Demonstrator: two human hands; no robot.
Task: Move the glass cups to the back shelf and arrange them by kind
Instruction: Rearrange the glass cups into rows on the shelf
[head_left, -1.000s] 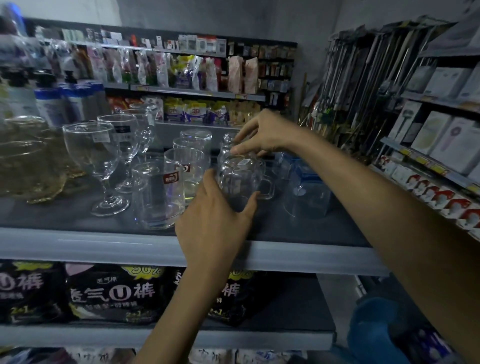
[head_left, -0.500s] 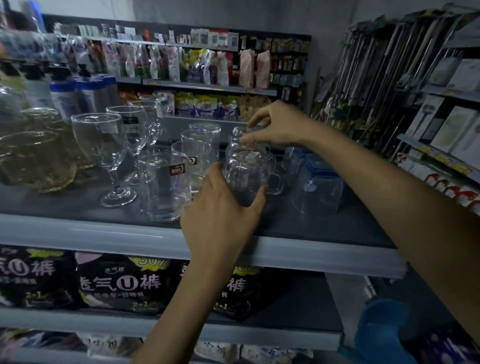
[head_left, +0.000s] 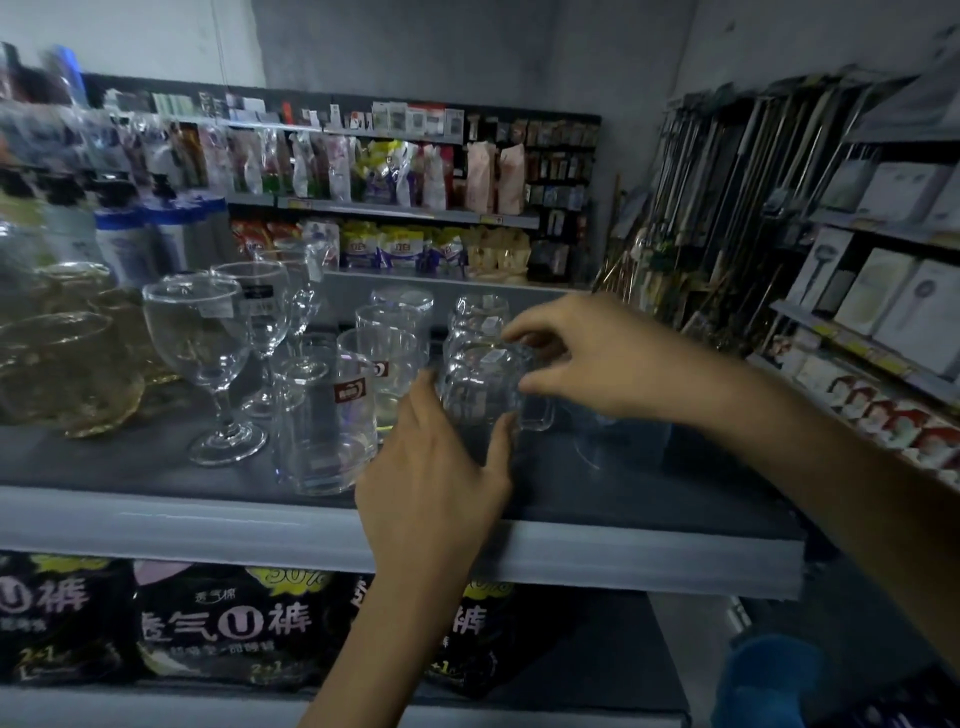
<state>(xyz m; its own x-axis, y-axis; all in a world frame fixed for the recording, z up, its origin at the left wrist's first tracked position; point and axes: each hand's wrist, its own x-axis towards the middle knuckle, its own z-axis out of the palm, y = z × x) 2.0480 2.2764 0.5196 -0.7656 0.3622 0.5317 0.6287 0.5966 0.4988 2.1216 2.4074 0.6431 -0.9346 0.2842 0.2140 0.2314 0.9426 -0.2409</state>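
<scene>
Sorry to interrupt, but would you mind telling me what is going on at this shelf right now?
A person is sorting glassware on a grey store shelf. The left hand cups the near side of a clear handled mug, while the right hand pinches at its rim from above. More of the same mugs stand behind it. To the left are straight glasses with red labels, then stemmed glasses, then yellowish bowls.
</scene>
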